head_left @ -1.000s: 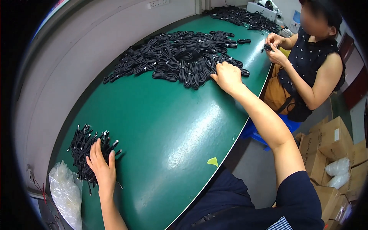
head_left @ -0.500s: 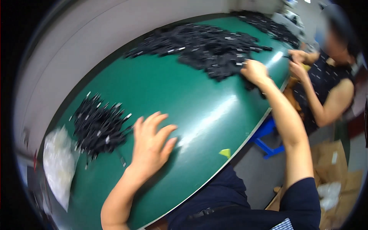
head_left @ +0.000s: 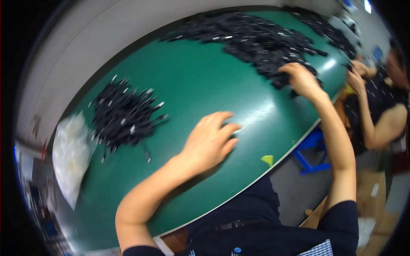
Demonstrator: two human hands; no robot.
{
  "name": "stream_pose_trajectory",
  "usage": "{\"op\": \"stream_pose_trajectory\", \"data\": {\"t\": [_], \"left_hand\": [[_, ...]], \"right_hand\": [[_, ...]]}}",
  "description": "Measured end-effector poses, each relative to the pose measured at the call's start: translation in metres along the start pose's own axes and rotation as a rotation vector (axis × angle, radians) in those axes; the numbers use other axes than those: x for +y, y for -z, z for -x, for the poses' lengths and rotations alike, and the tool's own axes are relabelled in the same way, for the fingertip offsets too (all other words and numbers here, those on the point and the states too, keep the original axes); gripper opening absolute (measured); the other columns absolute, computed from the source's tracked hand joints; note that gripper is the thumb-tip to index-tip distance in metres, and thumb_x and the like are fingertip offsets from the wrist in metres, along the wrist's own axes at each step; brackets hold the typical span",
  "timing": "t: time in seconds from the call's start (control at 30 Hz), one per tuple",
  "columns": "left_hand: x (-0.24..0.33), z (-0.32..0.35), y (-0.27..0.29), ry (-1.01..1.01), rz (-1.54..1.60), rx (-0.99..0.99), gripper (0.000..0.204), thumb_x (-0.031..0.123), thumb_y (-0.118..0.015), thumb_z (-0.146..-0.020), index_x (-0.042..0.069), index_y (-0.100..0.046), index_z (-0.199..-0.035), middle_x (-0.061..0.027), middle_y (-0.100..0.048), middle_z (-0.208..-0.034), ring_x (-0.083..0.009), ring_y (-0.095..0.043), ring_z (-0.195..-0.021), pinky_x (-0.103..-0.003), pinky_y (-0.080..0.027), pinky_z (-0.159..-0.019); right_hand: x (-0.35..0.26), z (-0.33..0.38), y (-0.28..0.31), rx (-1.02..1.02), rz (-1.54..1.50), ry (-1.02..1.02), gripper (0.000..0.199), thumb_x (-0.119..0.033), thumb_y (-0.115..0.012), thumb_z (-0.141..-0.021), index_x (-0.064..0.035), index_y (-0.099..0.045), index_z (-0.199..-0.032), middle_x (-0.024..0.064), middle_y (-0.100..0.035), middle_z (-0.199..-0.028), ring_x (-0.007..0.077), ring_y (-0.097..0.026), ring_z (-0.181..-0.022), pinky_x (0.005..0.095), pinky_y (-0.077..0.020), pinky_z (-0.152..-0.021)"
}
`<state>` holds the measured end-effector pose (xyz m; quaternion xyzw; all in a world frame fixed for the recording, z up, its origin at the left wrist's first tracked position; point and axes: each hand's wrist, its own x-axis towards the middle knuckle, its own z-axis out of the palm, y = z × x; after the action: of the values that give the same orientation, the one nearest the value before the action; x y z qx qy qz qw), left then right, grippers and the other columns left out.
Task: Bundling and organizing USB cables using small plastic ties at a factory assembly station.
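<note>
My left hand (head_left: 210, 138) hovers low above the middle of the green table (head_left: 179, 89), its fingers spread and nothing in them. At the near right edge of a large heap of black cables with pale connector ends (head_left: 256, 36), my right hand (head_left: 301, 80) reaches over the cables with its fingers bent. Its thumb and the undersides of the fingers are hidden, so I cannot tell whether it grips a cable. To the left of my left hand lies a smaller pile of similar black cables (head_left: 124, 113), their metal ends pointing several ways.
A clear plastic bag (head_left: 72, 155) lies at the table's left edge. A yellow-green sticker (head_left: 267, 160) marks the near edge. On the right, a co-worker (head_left: 376, 102) holds a small dark thing. A blue stool (head_left: 314, 153) and cardboard boxes (head_left: 369, 192) stand below.
My left hand has moved right, away from the smaller pile. My right hand stays by the large heap, its fingers looking less curled. The whole view has shifted.
</note>
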<state>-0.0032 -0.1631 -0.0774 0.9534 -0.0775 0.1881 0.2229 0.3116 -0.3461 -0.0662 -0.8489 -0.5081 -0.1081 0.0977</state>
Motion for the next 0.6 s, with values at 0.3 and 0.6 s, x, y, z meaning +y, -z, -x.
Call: {"op": "stream_pose_trajectory", "data": {"t": [0.3, 0.6], "left_hand": [[0.007, -0.005, -0.003, 0.071, 0.076, -0.125, 0.025, 0.013, -0.065, -0.082, 0.007, -0.061, -0.106, -0.0147, -0.052, -0.120, -0.0318, -0.051, -0.112, -0.040, -0.043, -0.095], [-0.006, -0.033, -0.005, 0.746, 1.102, 0.142, 0.058, 0.041, -0.041, -0.099, 0.006, -0.029, -0.144, -0.0128, -0.046, -0.133, -0.0215, -0.049, -0.119, -0.038, -0.044, -0.095]], "right_hand": [[-0.007, 0.010, 0.000, 0.018, 0.081, 0.156, 0.030, -0.005, -0.066, -0.072, -0.0075, -0.058, -0.100, 0.0100, -0.057, -0.097, 0.0289, -0.056, -0.096, 0.0390, -0.0472, -0.081], [-0.122, 0.008, 0.003, 0.026, -0.531, 0.132, 0.019, -0.013, -0.067, -0.073, -0.0036, -0.055, -0.084, 0.0101, -0.058, -0.082, 0.0255, -0.058, -0.078, 0.0365, -0.0472, -0.070]]}}
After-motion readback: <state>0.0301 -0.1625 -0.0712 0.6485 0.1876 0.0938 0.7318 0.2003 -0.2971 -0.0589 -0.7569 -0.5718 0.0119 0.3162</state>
